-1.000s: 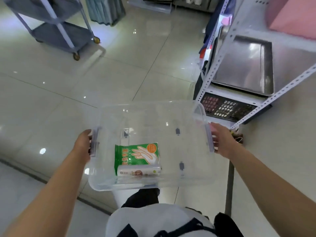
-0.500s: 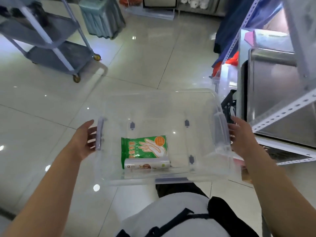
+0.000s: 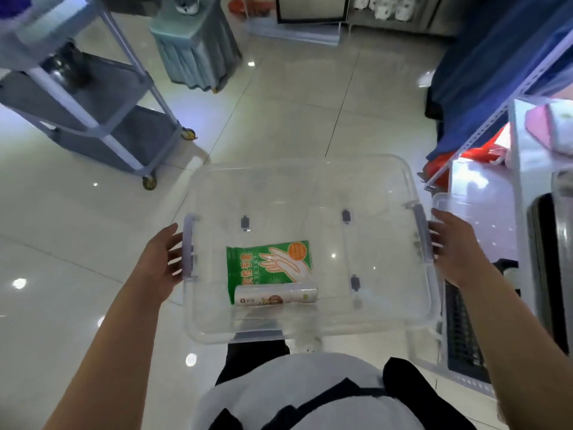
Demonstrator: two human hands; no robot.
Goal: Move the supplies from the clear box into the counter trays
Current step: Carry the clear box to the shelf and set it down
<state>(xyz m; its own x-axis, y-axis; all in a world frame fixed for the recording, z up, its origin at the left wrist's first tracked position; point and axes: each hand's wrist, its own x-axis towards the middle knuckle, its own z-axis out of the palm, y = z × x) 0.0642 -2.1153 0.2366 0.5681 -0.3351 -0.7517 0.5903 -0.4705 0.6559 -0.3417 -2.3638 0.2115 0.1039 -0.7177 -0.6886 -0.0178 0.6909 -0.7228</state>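
I carry the clear box point(image 3: 297, 164) at waist height over the tiled floor. My left hand point(image 3: 161, 262) presses on its left grey handle with the fingers spread. My right hand point(image 3: 452, 246) holds the right handle the same way. Inside, near the front wall, lies a green pack of disposable gloves point(image 3: 269, 263). A white roll point(image 3: 276, 297) lies across the pack's near edge. The other parts of the box floor are bare. No counter tray shows in this view.
A grey wheeled cart point(image 3: 102, 119) stands at the left, and a teal draped stool point(image 3: 195, 48) behind it. A metal rack point(image 3: 483, 125) with blue cloth point(image 3: 496, 57) runs along the right. Another clear container point(image 3: 465, 193) and a dark appliance point(image 3: 545, 259) sit beside my right hand.
The view has swung left, away from the rack with the steel tray and the scale. The box came along with me, and my fingers have spread on both handles.
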